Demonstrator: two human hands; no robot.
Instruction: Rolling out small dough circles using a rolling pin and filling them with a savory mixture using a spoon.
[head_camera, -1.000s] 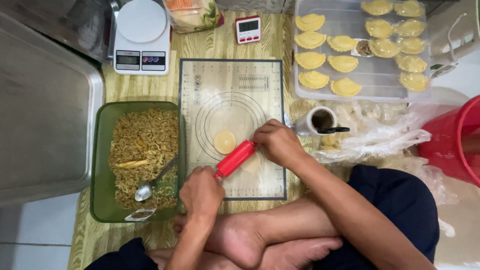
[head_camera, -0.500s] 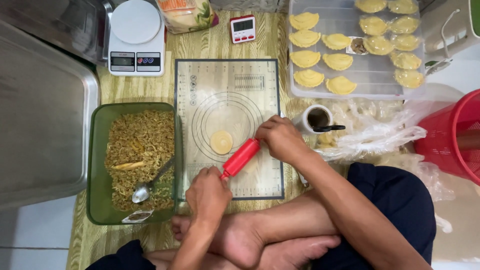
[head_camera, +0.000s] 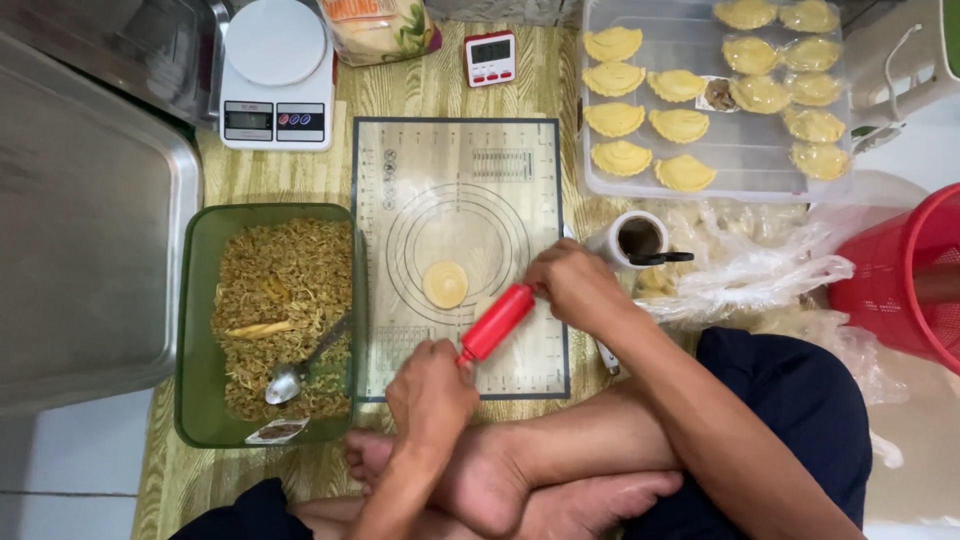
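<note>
Both hands close their grip on the ends of the red rolling pin, left hand near, right hand far, just beside the dough disc on the baking mat, green filling tray at left.

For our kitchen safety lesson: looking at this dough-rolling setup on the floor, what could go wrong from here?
1. The red rolling pin sits off the dough disc; an angled pass may flatten it unevenly.
2. The person's bare foot lies against the silicone mat; it could contaminate the work area.
3. The open cup beside the right hand could be knocked over.
</note>
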